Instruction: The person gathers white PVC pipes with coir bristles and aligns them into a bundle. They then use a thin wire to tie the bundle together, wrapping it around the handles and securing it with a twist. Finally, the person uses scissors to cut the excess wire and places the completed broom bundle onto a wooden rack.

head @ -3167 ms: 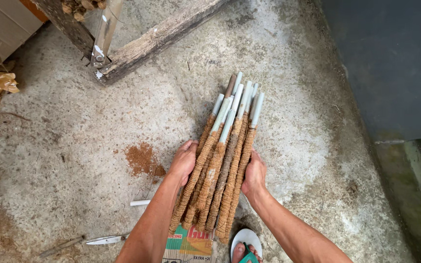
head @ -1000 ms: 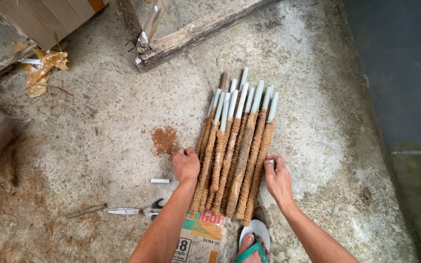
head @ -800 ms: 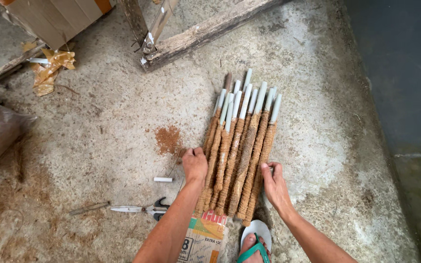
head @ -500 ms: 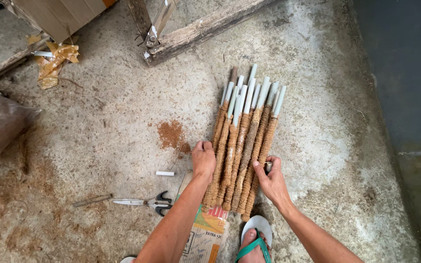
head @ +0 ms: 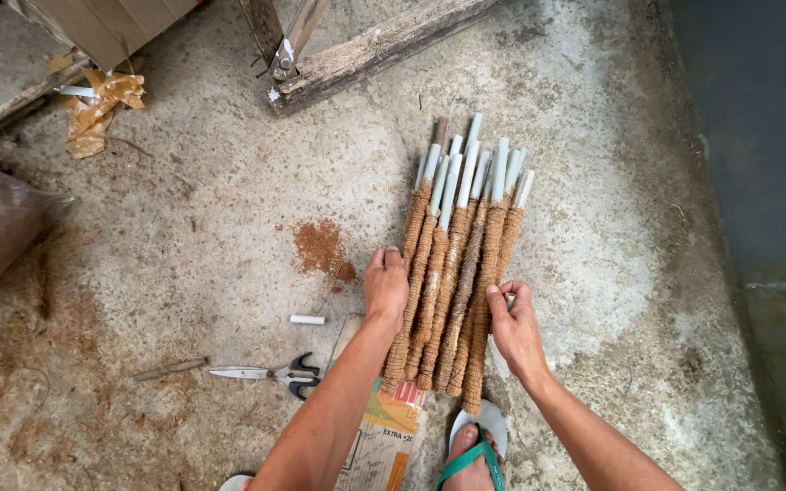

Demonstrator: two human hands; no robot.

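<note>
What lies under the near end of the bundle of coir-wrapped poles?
A printed paper sack shows beneath the coir-wrapped poles, beside a sandalled foot. How far it extends underneath is hidden by the poles.

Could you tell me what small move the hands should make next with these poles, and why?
Probably press both hands inward to square the bundle. The left hand and right hand flank the coir-wrapped poles, whose white tips sit staggered and fan apart on the concrete floor.

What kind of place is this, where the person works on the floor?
Probably an informal home workshop or yard. The rough concrete floor carries coir-wrapped poles, scissors, weathered timber and loose fibre dust. Both hands, left and right, rest against the poles.
</note>
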